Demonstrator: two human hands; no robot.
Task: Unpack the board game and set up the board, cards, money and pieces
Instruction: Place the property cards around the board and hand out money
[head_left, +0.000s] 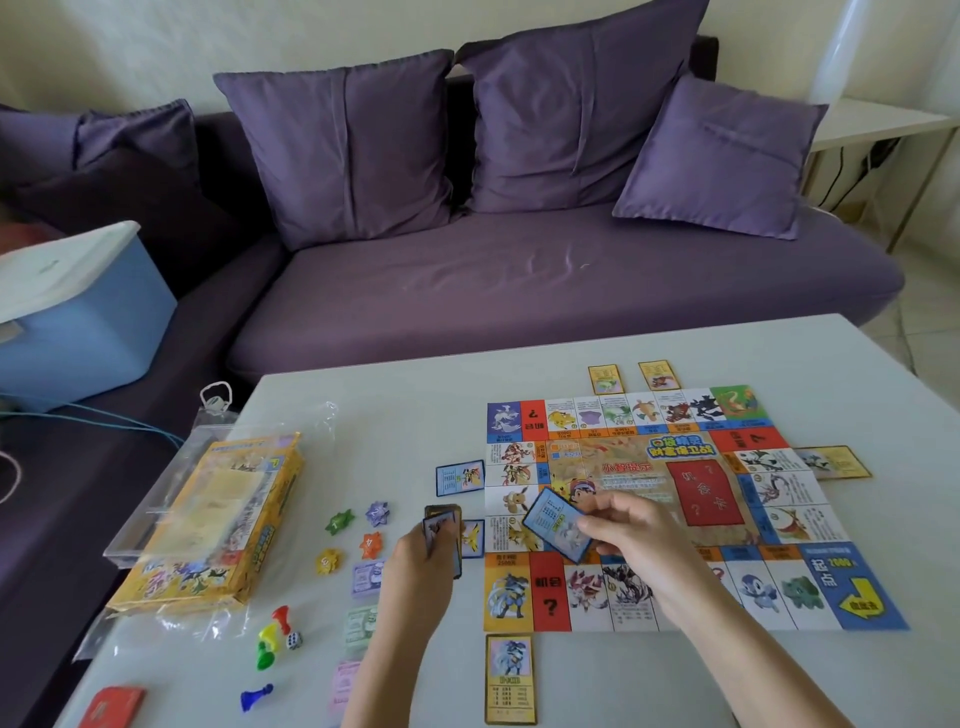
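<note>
White table (675, 358), board (691, 499) flat: left hand (423, 561) gripped card stack (444, 530), right hand (631, 535) pinched 1 blue card (553, 525); best matched to its square.

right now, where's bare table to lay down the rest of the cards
Bare: the table right of the board; the near edge right of the gold card; the far strip between plastic bag and board. Crowded: board's left, among star tokens, money and pawns.

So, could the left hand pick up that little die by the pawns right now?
Probably not yet: the left hand grips a stack of cards. The die lies in the open nearby, with only the pawns beside it.
</note>
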